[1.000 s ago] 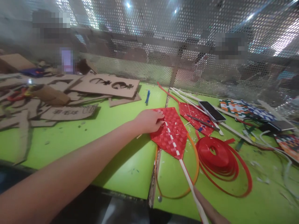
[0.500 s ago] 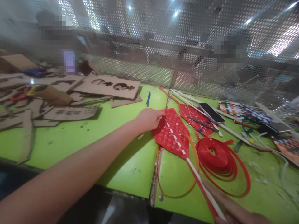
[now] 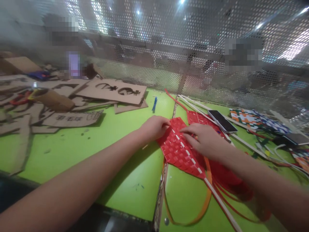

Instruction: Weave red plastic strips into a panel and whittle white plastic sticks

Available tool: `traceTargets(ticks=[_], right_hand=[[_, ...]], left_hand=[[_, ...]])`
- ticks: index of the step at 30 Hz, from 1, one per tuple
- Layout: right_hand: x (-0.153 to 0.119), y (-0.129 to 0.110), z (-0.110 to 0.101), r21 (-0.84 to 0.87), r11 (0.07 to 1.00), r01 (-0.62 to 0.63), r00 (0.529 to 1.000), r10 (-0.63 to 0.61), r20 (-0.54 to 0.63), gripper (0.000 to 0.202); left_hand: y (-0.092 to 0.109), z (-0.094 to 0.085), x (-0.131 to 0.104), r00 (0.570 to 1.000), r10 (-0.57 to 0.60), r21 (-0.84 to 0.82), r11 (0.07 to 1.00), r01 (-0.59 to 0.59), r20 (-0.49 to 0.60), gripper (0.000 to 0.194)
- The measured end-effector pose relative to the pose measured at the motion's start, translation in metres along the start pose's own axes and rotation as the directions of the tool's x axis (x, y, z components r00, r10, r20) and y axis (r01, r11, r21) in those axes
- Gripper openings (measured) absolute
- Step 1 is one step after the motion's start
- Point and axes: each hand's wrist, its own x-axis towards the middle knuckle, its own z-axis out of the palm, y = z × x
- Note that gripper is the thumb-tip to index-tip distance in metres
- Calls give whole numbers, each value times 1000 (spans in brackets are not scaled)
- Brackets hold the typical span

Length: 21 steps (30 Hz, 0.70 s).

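Observation:
A red woven piece (image 3: 181,151) with a dashed white line lies on the green table, and a long red and white strip (image 3: 223,204) runs from its lower corner toward me. My left hand (image 3: 156,128) is closed on the woven piece's upper left edge. Over its upper right part is my right hand (image 3: 200,138), thumb and fingers apart, with nothing visible between them. An orange band (image 3: 187,222) loops out below the piece. Under my right forearm, a coil of red strip (image 3: 227,175) is partly hidden.
Cut cardboard pieces (image 3: 116,91) cover the back left. Behind my right hand are another red woven piece (image 3: 196,117), a phone (image 3: 222,121) and pale strips. Colourful woven pieces (image 3: 246,118) lie farther right. A perforated screen (image 3: 154,51) stands behind.
My right hand has moved from the strip at the lower right up to the woven piece. The piece's lower corner has shifted slightly down and right. My left hand stays at its upper left edge.

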Motion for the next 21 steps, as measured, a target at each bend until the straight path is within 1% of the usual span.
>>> traceTargets(ticks=[2,4,6,9,11,13,17,21], right_hand=[[28,9,15,-11,1000,10,1000,-10,19,26],[46,18,25,-25,998,50,997,-49,56,25],[58,27,28,-39,991,127,987,-122,104,24],[73,39,24,-44,959,279,945,-266,190,22],[80,44,20,-46,932,360,910,-340,237,23],[85,48,17,-60,908,414,884,-385,265,24],[88,49,13,-99,869,484,844,-435,313,26],[89,49,11,-125,840,529,814,-460,355,27]], left_hand=[[-6,0,-1,1000,-21,-34,999,20,-6,31],[-9,-1,-1,1000,-21,-62,998,21,-2,31],[-11,-1,-2,1000,-15,-90,996,16,4,32],[-11,-2,-2,1000,-16,-115,993,17,11,32],[-10,-2,-2,1000,-17,-121,992,19,15,32],[-10,-3,-2,1000,-21,-120,993,23,17,32],[-8,-4,-2,999,-38,-108,993,39,16,32],[-6,-5,-2,999,-41,-103,994,43,21,34]])
